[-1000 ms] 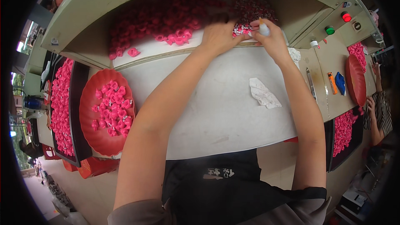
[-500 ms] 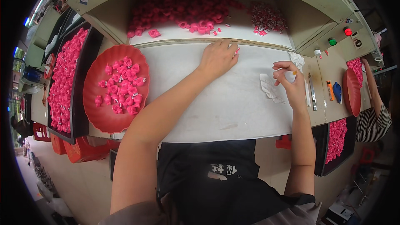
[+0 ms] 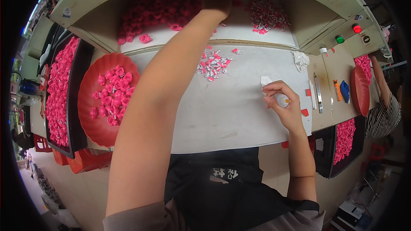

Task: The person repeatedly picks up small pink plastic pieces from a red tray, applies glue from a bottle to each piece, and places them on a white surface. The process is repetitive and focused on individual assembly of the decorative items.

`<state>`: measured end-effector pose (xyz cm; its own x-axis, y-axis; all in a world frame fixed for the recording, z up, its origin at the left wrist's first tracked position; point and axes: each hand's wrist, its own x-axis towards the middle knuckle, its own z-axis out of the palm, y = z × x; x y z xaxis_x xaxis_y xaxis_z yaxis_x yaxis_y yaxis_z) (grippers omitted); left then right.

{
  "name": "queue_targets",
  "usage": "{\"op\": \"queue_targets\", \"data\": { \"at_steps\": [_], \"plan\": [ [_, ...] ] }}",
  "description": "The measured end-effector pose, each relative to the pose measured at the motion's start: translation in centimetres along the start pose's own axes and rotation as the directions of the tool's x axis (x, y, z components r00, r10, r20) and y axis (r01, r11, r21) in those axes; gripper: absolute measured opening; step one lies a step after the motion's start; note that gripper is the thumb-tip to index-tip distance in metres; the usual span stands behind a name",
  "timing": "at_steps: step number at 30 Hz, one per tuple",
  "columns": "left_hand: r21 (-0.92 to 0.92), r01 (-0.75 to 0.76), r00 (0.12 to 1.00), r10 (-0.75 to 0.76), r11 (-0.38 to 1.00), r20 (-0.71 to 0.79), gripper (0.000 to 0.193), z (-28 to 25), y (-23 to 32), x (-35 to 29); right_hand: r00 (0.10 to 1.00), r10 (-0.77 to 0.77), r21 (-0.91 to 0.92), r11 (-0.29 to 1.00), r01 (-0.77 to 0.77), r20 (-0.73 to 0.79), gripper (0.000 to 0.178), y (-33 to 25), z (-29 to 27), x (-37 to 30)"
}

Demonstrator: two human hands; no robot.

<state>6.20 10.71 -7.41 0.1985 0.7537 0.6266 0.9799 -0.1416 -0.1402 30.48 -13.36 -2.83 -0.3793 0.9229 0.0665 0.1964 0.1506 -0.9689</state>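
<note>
My left hand (image 3: 216,3) reaches into the dim shelf, at the right side of a heap of pink moulded pieces (image 3: 158,8). Shadow hides its fingers, so what they hold, if anything, does not show. My right hand (image 3: 286,108) is closed around a small whitish bottle (image 3: 282,99) with an orange-yellow tip. Beside those fingers lies a white tissue (image 3: 265,79). Small pink-and-white parts (image 3: 216,65) are scattered on the white work sheet (image 3: 231,111), right of my left forearm. More such small parts (image 3: 267,15) lie on the shelf's right side.
At left stand a red scalloped bowl (image 3: 90,122) of pink pieces and a black tray (image 3: 77,102) full of them. Right of the sheet lie a crumpled tissue (image 3: 301,61), a metal tool (image 3: 318,93) and an orange tube (image 3: 338,91). A co-worker's arm (image 3: 381,79) shows at far right.
My left hand has gone from the shelf's front edge deep into the shelf. Small pink-and-white parts now lie on the sheet. My right hand sits lower, with the bottle showing more clearly.
</note>
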Motion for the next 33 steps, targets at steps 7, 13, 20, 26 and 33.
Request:
{"op": "queue_targets", "data": {
  "at_steps": [7,13,20,26,33],
  "plan": [
    [-0.190,-0.131,0.963,0.170,0.973,0.211,0.028,-6.1,0.2,0.0,1.000,-0.004,-0.044,0.999,0.004,-0.001,0.020,1.0,0.0,-0.7],
    [-0.330,-0.188,0.975,0.217,0.925,0.053,0.018,-7.0,2.4,-6.7,0.999,-0.039,0.019,0.999,0.038,0.033,0.015,-1.8,1.3,2.3],
    [-0.308,-0.072,0.958,0.152,0.949,0.243,0.030,-5.5,2.8,-5.3,0.993,-0.113,0.072,0.991,0.110,0.045,0.014,-3.9,1.2,6.0],
    [-0.408,-0.115,0.993,0.108,0.906,-0.039,0.014,-7.8,3.9,-8.9,0.988,-0.154,-0.028,0.988,0.155,0.030,0.013,-3.2,1.3,10.2],
    [-0.694,0.052,0.993,-0.113,0.718,-0.042,0.012,-14.4,4.2,-13.7,0.981,-0.186,-0.429,0.892,0.144,-0.056,0.021,1.6,1.9,18.9]
  ]
}}
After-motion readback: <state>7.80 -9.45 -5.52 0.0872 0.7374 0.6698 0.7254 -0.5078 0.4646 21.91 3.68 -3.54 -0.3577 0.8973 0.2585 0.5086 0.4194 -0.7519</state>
